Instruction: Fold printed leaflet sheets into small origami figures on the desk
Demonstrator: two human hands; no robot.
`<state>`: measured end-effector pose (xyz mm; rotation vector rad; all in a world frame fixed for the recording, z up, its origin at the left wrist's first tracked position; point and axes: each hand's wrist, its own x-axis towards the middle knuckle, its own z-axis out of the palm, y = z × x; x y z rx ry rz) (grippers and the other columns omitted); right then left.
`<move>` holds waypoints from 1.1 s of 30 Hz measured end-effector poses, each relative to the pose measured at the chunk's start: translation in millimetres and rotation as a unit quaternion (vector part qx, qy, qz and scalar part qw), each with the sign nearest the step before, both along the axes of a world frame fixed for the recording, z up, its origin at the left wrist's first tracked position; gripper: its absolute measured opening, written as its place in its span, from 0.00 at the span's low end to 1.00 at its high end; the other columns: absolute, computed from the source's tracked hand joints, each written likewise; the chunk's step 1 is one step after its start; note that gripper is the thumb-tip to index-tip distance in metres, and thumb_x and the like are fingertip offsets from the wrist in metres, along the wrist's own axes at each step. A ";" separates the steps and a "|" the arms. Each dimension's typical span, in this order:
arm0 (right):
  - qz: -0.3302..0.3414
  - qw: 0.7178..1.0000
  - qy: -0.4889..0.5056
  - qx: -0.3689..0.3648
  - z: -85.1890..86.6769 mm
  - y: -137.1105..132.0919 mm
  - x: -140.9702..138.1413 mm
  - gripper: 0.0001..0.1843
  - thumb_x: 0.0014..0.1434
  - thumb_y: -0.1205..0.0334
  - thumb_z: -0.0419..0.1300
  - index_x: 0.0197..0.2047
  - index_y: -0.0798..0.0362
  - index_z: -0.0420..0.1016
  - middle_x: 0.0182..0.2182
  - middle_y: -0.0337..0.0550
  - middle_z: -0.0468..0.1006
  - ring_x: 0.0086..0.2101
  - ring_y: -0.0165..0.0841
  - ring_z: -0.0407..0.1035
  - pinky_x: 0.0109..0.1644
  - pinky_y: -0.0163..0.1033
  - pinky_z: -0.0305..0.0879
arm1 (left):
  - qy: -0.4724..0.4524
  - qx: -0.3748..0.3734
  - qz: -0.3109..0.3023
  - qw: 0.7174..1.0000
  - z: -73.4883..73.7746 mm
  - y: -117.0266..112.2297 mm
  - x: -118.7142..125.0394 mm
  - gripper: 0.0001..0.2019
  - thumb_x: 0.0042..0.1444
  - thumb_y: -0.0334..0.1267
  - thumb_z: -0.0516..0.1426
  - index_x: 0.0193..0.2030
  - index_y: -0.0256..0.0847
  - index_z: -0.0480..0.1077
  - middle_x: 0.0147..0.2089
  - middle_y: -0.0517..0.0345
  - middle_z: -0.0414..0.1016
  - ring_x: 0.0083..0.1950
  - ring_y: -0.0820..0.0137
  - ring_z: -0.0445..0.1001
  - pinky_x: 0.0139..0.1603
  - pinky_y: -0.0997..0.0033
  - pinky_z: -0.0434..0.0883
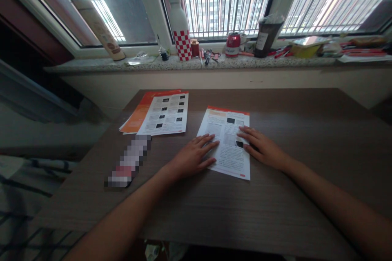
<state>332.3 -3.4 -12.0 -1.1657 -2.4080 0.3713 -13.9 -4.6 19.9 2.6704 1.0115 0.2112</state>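
A printed sheet (pixel 225 130) with an orange top band lies flat on the brown wooden table (pixel 306 138). My left hand (pixel 191 157) rests on the sheet's left edge, fingers stretched out flat. My right hand (pixel 260 147) lies on the sheet's right edge, fingers also flat and apart. Neither hand holds anything.
A small stack of printed and orange sheets (pixel 159 112) lies at the table's far left. A blurred oblong object (pixel 130 161) sits to the left of my left arm. The stone windowsill (pixel 122 64) carries a checkered bottle (pixel 180 28), a red can (pixel 233 45), a dark cup (pixel 266 34) and clutter.
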 end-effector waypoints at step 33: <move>0.087 0.991 -0.038 -0.091 21.9 -15.3 10.1 0.44 0.60 0.39 0.70 0.75 0.35 0.62 0.78 0.43 0.54 0.74 0.53 0.51 0.75 0.66 0.53 | -0.012 -0.022 -0.027 0.999 7.4 -2.3 -7.1 0.37 0.65 0.53 0.65 0.77 0.55 0.58 0.81 0.48 0.50 0.79 0.46 0.53 0.75 0.40 0.60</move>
